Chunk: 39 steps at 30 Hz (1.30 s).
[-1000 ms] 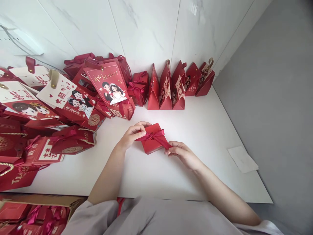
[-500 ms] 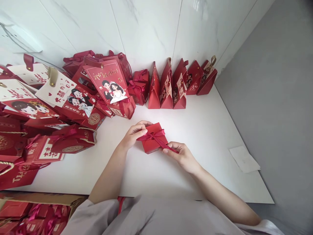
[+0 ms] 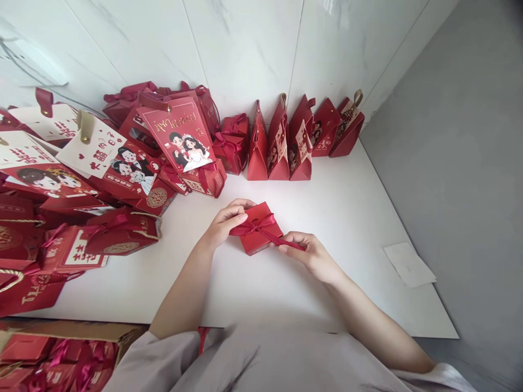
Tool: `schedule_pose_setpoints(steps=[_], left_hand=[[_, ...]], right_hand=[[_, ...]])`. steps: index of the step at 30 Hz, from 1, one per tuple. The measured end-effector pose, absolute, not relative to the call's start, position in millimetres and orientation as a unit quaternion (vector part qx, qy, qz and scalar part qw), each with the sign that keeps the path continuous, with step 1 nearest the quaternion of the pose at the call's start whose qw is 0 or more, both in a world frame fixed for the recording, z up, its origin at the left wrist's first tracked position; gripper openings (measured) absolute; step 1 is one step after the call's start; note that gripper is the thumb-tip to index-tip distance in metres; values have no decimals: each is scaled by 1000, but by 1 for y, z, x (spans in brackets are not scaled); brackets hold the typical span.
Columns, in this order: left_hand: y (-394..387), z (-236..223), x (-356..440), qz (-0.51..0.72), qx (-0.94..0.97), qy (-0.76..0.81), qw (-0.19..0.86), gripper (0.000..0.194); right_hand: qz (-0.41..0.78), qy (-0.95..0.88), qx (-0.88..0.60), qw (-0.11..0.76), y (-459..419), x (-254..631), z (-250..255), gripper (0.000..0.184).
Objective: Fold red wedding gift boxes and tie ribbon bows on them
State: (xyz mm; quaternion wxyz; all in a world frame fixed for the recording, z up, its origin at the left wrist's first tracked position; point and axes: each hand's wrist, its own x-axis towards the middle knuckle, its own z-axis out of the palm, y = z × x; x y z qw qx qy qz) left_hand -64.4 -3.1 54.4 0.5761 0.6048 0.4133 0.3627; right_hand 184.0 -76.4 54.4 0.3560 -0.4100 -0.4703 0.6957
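Observation:
A small red gift box [image 3: 253, 245] rests on the white table in front of me, a dark red ribbon [image 3: 265, 233] tied in a bow across its top. My left hand [image 3: 225, 223] is closed at the box's left side, the thumb on the ribbon's left loop and the fingers behind the box. Between the thumb and fingers of my right hand [image 3: 308, 253] runs the ribbon's right tail, drawn out past the box's right edge. The box's far left side is hidden by my left fingers.
Several red and white gift bags [image 3: 175, 136] crowd the table's left side. Triangular gift boxes [image 3: 278, 144] line the tiled wall. White paper [image 3: 409, 265] lies by the table's right edge. A cardboard carton [image 3: 133, 333] of red boxes stands below at left.
My right hand has slid outward along the ribbon tail, moving slightly to the right. My left hand stays at the box, which has barely moved.

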Motion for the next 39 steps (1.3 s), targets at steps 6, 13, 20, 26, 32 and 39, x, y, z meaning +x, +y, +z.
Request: schedule_pose_setpoints(steps=[6,13,20,26,32,39], left_hand=[[-4,52,-64,379,588,407,587,38],[-4,45,-65,410,558,407,596,35],[-3,45,-63,424,575,416,563,27],[-4,46,-63,416,586,438,540,32],[-5,47,-62,415,607,429,524,35],[-5,46,-63,403,609,427,534,35]], right_hand=[[691,-467,-419,359,-70,193,45,29],[655,-486,-436,381,-66,197,39,30],[606,-517,-462,390,-63,203,41,32],[575,-505,-486,421,-57,211,31,34],[499,-503,-514,483,-55,208,28,32],[473,-489,-514,523,-50,204,27,29]])
